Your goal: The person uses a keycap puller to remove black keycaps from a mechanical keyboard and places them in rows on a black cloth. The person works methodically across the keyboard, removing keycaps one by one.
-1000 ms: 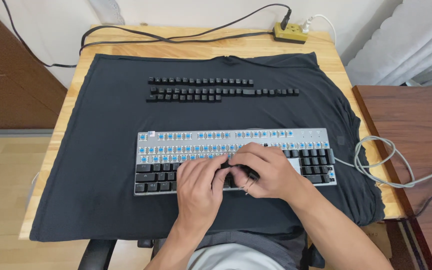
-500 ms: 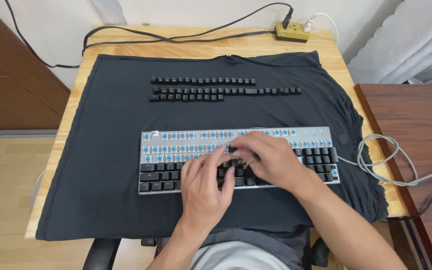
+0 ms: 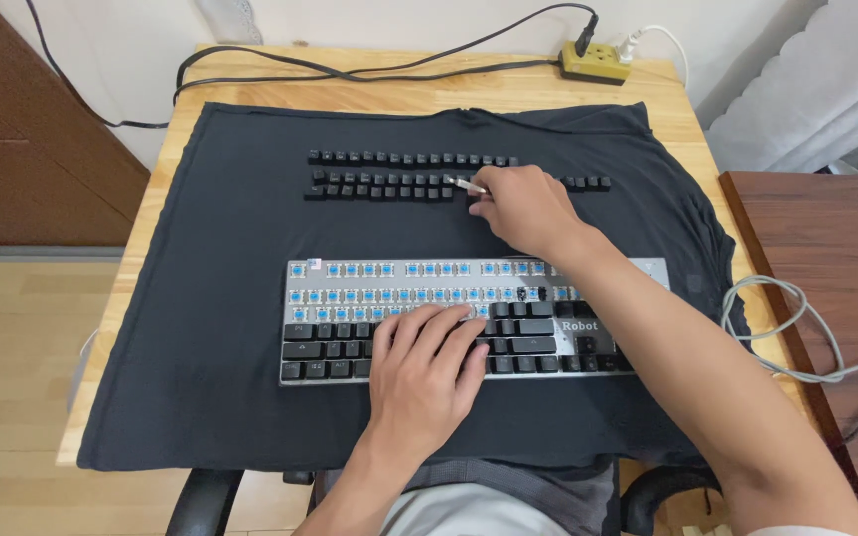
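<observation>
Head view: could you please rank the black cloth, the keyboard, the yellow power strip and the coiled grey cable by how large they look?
1. Black cloth, by far the largest.
2. Keyboard.
3. Grey cable, whose loop runs out of frame, so its rank is unsure.
4. Power strip, smallest, though it lies farthest from the camera.

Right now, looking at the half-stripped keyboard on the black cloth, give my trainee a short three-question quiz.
1. True or false: the left hand rests on the silver mechanical keyboard.
2. Where is the right hand? A) at the rows of loose black keycaps B) on the yellow power strip
3. Which keyboard rows show bare blue switches: upper or lower?

Key: 1 true; 2 A; 3 upper.
</observation>
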